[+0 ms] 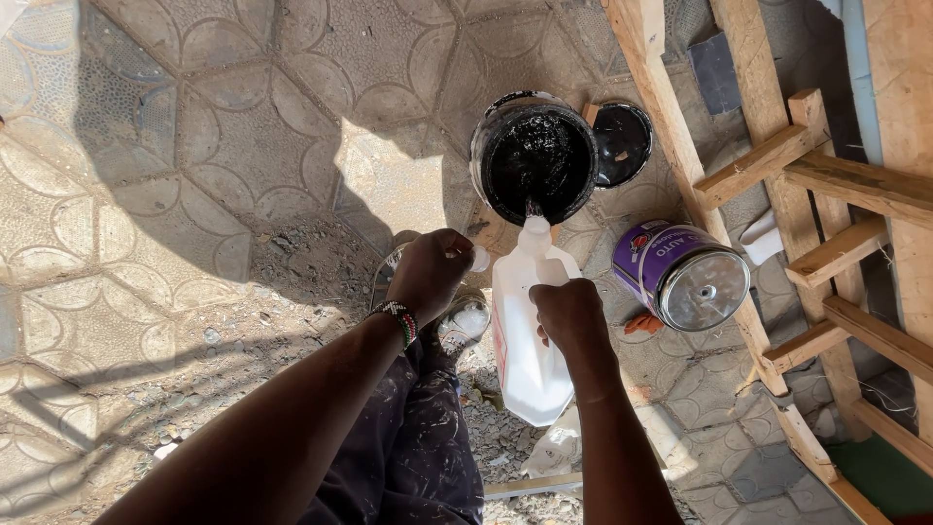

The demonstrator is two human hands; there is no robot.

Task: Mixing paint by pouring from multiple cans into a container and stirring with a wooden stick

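A white plastic jug (525, 350) is tilted forward, its spout over a round tin of black paint (536, 160) on the paved ground. My right hand (573, 321) grips the jug's handle. My left hand (428, 272), with a beaded band at the wrist, holds a small white cap (479, 259) just left of the jug's neck. The tin's black lid (622, 141) lies right beside the tin.
A purple paint can (680, 272) lies on its side to the right. An unpainted wooden frame (777, 194) with slats runs along the right edge. Patterned paving stones with gravel cover the ground; my paint-spattered trousers (418, 447) are below.
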